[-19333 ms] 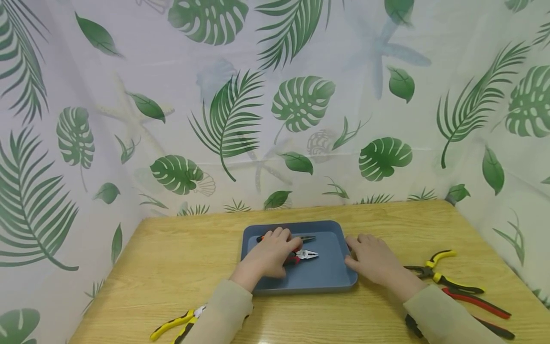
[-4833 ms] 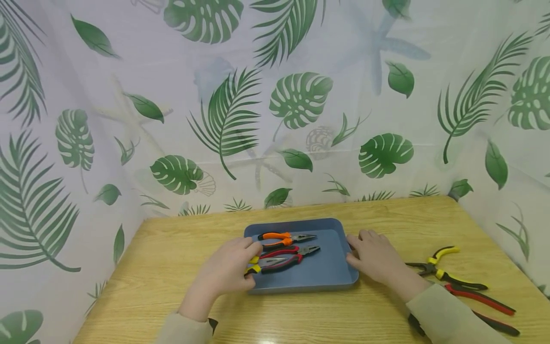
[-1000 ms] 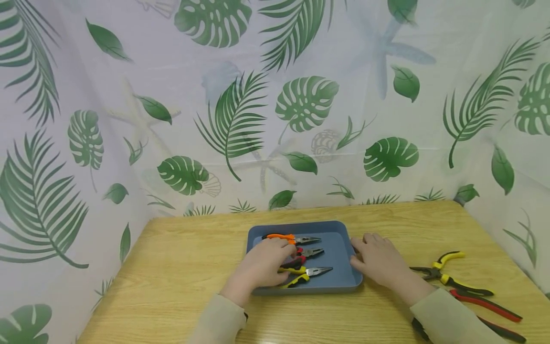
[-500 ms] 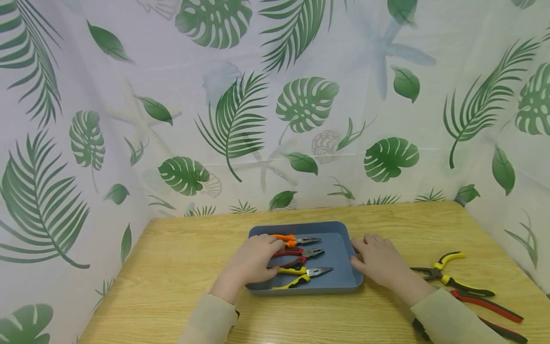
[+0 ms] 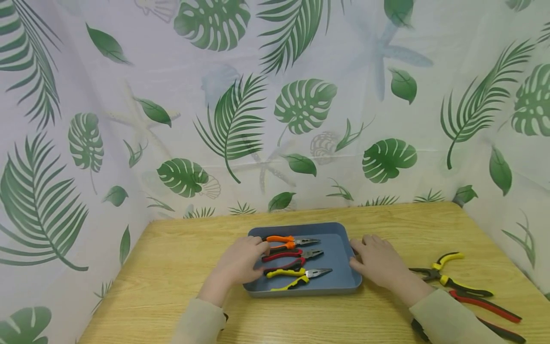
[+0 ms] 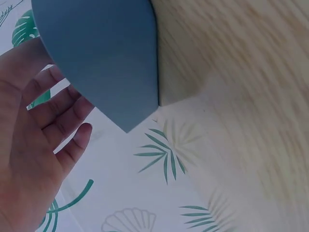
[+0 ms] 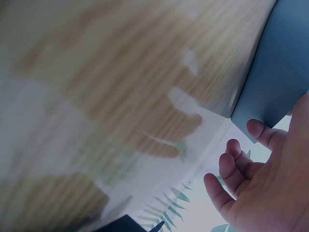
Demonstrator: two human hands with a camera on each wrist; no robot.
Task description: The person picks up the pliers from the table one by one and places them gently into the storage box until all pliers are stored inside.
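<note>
Inside a blue-grey tray (image 5: 337, 258) lie three pliers, jaws to the right. Orange-handled long-nose pliers (image 5: 289, 245) are at the back, red-and-black combination pliers (image 5: 285, 254) in the middle, and yellow-and-black long-nose pliers (image 5: 299, 273) in front. My left hand (image 5: 240, 260) is over the tray's left edge, its fingertips near the handle ends. In the left wrist view, its loosely bent fingers hold nothing. At the tray's right rim is my right hand (image 5: 378, 262); the right wrist view shows one fingertip against the outer wall and the other fingers loosely bent, holding nothing.
On the wooden table (image 5: 172, 267), right of the tray, lie another yellow-and-black pair of pliers (image 5: 435, 274) and red-and-black pliers (image 5: 487, 306), partly hidden by my right sleeve (image 5: 449, 315). A leaf-patterned curtain (image 5: 266, 119) stands behind the table.
The yellow long-nose pliers, first on the table at left, then held by my left hand, now lie at the tray's front. My left hand has drawn back leftward. My right hand stayed put.
</note>
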